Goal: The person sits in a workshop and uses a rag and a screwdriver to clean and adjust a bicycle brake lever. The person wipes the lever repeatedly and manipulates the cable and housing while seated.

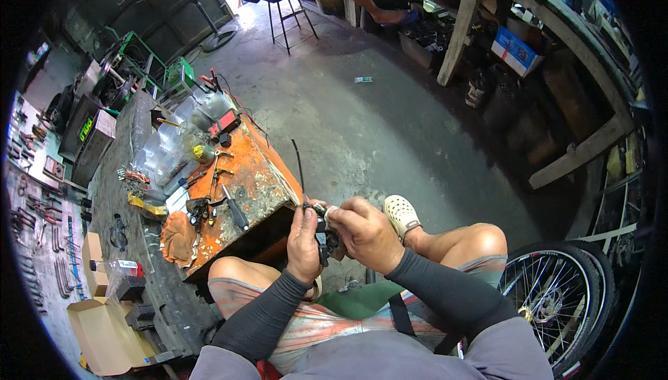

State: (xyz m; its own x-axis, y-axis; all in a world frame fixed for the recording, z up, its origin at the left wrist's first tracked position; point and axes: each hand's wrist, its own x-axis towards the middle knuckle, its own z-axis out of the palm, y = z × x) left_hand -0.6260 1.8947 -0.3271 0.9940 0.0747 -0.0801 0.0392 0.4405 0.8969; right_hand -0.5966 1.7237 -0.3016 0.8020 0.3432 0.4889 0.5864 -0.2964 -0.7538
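Observation:
Above my lap, my left hand (304,249) is closed around a small dark mechanical part (322,238), thumb pointing up along its side. A thin black cable (298,164) sticks up from near my left fingertips. My right hand (367,235) is curled, its thumb and forefinger pinching at the upper right side of the same part. The fingers cover much of it, so its exact kind is hidden. Just left of my hands, a screwdriver (236,209) with a dark handle lies on the worn orange bench top (264,184).
An orange-brown rag (179,239), clear plastic containers (163,154) and a red-and-black device (224,124) crowd the bench. An open cardboard box (104,335) lies at left, beside wall-hung tools. Bicycle wheels (557,296) stand at right. Someone sits on a stool (289,25) ahead.

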